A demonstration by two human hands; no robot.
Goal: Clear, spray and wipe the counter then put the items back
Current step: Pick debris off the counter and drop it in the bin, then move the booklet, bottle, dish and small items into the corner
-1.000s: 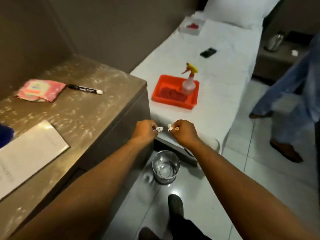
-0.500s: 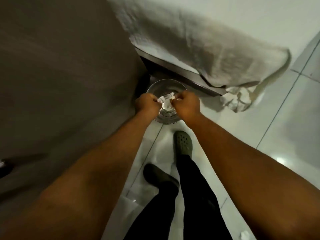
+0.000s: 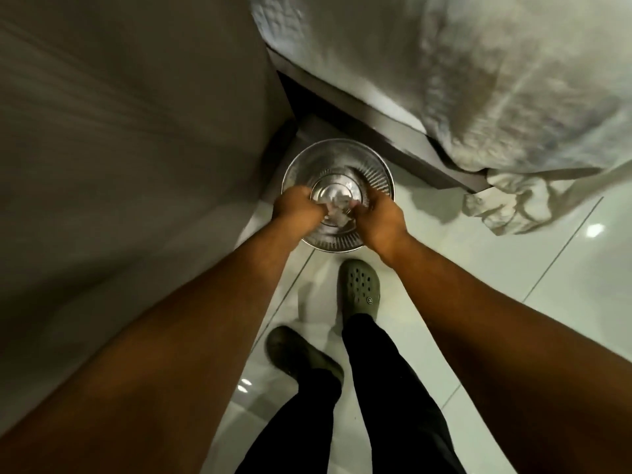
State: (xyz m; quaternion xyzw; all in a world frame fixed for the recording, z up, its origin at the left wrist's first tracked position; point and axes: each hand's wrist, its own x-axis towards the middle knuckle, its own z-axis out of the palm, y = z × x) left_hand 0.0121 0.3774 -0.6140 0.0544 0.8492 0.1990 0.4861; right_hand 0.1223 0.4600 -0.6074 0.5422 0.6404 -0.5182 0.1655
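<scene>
**Scrap drop over the bin**

While both hands sit over the metal bin [image 3: 337, 200], the step in hand looks like dumping rubbish picked off the table, i.e. part of clearing.

- Left hand [image 3: 298, 208] at 9 o'clock of the bin mouth, right hand [image 3: 378, 217] at 3 o'clock. Each grip is pinched shut, fingers curled in, on the crumpled white scrap [image 3: 340, 208] held between them, right over the bin's centre.
- Can't tell whether it's one scrap or two pieces; blurred.
- Bin stands on the tiled floor [image 3: 513, 319], tucked in the corner between the table side [image 3: 136, 148] at 9 o'clock and the bed edge, with the white sheet [image 3: 478, 80] hanging at 1 o'clock.
- Table top and its items are out of view here.

How to do it well, my read:
- Open both grips together, low inside the rim, so the light scrap falls straight down rather than drifting onto the floor.
- Rub fingertips to shed bits that stick.
- Keep wrists clear of the rim; the bin looks light and a knock could tip it toward the green clog [image 3: 359, 290] at 6 o'clock.
- Check nothing clings before heading back to the table.
</scene>
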